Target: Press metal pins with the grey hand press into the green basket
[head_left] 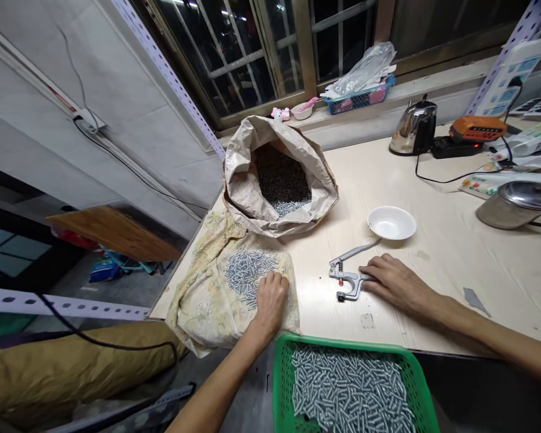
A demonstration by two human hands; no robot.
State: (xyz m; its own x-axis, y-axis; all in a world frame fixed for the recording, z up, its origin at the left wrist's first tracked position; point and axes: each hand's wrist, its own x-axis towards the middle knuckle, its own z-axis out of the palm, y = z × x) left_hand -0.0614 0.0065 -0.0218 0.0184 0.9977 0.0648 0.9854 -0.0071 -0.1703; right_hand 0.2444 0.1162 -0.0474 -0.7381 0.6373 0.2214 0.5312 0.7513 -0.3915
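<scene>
My left hand, fingers curled down together, is at the right edge of a pile of small silver screws. The pile lies on a yellow floral cloth; whatever the fingertips pinch is hidden. On the bare tabletop, my right hand grips the lower handle of grey snap pliers. The pliers' jaws are apart and point left, and their upper handle stands away from the hand. Below the table edge, a green plastic basket holds many silver screw-like pieces.
Behind the cloth stands an open paper sack with dark and silver pieces inside. A white bowl sits beyond the pliers. Farther right are a kettle, an orange battery on a charger, and a lidded metal pot.
</scene>
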